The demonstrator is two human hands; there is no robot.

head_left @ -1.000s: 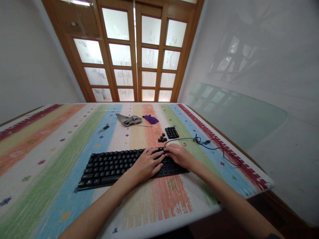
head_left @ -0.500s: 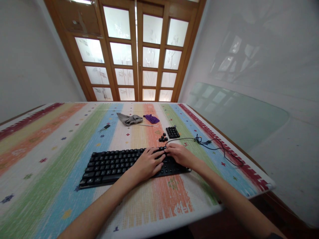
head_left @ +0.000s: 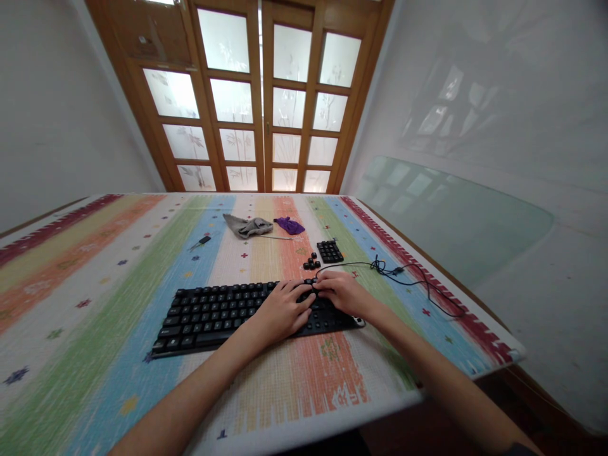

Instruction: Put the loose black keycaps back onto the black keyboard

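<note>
A black keyboard (head_left: 216,316) lies on the striped tablecloth, with several keys gone from its right end. My left hand (head_left: 285,309) rests on the right part of the keyboard, fingers apart and lying over the keys. Close beside it, my right hand (head_left: 342,293) has its fingertips pressed together at the keyboard's back edge; whatever they pinch is too small and hidden to make out. Behind the keyboard sit a block of keycaps (head_left: 329,251) in rows and a small cluster of loose keycaps (head_left: 311,262).
A black cable (head_left: 418,284) runs rightward in loops. Farther back lie a grey cloth (head_left: 247,226), a purple cloth pouch (head_left: 289,225), a thin rod (head_left: 280,238) and a small black-ended item (head_left: 204,240). The table's front edge (head_left: 380,411) is near my arms; walls flank both sides.
My right fingertips have shifted very slightly at the keyboard's back edge. My left hand stays in place on the keys, and the camera view has tilted a little.
</note>
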